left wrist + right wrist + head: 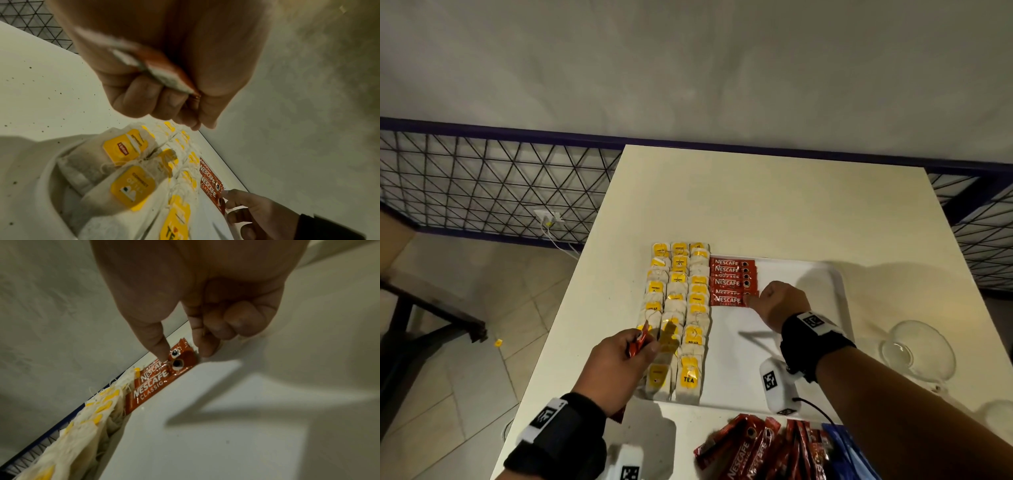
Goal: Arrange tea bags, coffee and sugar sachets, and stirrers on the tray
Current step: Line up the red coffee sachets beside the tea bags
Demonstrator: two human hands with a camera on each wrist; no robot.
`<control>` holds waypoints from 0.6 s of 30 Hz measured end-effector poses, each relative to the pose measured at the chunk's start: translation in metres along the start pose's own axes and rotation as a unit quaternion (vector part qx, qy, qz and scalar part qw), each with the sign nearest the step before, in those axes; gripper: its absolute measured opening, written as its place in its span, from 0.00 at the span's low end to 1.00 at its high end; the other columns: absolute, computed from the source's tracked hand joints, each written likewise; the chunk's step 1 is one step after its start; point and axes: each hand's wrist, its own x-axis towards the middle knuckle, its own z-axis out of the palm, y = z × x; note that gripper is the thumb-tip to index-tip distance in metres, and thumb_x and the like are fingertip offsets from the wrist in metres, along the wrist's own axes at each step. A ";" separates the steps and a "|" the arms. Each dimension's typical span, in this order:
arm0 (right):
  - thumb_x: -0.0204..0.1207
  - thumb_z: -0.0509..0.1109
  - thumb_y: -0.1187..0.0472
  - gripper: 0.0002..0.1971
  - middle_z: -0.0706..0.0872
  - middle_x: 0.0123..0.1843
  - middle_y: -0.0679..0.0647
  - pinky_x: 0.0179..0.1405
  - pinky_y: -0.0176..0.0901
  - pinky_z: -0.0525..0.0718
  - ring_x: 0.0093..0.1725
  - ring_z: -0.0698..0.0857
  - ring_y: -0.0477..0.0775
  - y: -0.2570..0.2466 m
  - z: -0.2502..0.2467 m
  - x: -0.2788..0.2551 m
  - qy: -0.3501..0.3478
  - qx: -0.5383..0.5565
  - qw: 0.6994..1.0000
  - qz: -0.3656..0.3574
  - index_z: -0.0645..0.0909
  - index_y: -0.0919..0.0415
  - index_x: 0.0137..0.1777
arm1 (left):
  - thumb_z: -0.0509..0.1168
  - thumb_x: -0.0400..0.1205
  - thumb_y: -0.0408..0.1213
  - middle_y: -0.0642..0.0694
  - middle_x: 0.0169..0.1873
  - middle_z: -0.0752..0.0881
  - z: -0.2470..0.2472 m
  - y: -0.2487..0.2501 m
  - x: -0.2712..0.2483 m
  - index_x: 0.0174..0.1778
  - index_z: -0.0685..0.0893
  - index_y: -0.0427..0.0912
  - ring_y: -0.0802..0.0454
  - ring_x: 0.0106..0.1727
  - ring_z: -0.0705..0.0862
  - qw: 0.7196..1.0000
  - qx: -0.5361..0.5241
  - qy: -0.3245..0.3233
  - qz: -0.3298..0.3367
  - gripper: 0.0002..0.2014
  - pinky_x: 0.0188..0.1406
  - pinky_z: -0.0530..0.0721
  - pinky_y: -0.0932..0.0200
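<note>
A white tray lies on the cream table. Tea bags with yellow tags fill three columns along its left side. Beside them, red coffee sachets lie stacked in a column. My right hand is at the right end of the nearest sachet. Its thumb and forefinger pinch that end, and the other fingers are curled. My left hand hovers over the near tea bags and grips red coffee sachets in its fist. No stirrers or sugar sachets can be made out.
Loose coffee sachets and a blue packet lie at the table's front edge. A glass bowl stands right of the tray, with another glass beyond it. A wire-grid railing runs behind.
</note>
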 end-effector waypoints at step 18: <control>0.74 0.74 0.50 0.13 0.87 0.50 0.51 0.45 0.39 0.75 0.45 0.80 0.50 -0.003 0.011 0.006 0.031 0.033 0.999 -0.017 0.80 0.54 0.53 | 0.69 0.81 0.41 0.56 0.30 0.88 0.001 -0.002 -0.001 0.39 0.87 0.50 0.64 0.32 0.82 1.000 -0.001 -0.001 -0.001 0.05 0.35 0.76 0.66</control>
